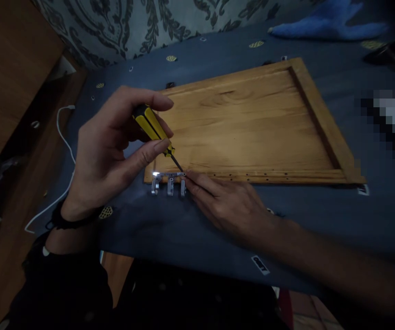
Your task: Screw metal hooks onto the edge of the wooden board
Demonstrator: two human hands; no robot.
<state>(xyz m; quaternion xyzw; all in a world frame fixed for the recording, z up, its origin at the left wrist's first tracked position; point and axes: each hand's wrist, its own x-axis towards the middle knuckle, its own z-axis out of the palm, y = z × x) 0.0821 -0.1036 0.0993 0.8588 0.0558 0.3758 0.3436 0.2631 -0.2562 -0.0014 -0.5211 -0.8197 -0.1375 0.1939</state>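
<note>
My left hand (106,146) is closed around the yellow and black handle of a screwdriver (150,123). The screwdriver slants down to the right, its tip at the right end of a small metal hook rack (170,183). This shiny rack lies along the near edge of a wooden framed panel (235,133), with its hooks hanging over the edge. My right hand (233,204) has its fingers pressed together at the rack's right end, close to the screwdriver tip. Its fingertips partly cover that end, and a screw cannot be made out there.
Several small dark holes run along the panel's near rail (248,175). Beneath lies a dark blue patterned cloth (197,243). A white cable (67,142) curves at the left beside wooden furniture (8,68). A blue plush-like thing (328,25) lies at the back right.
</note>
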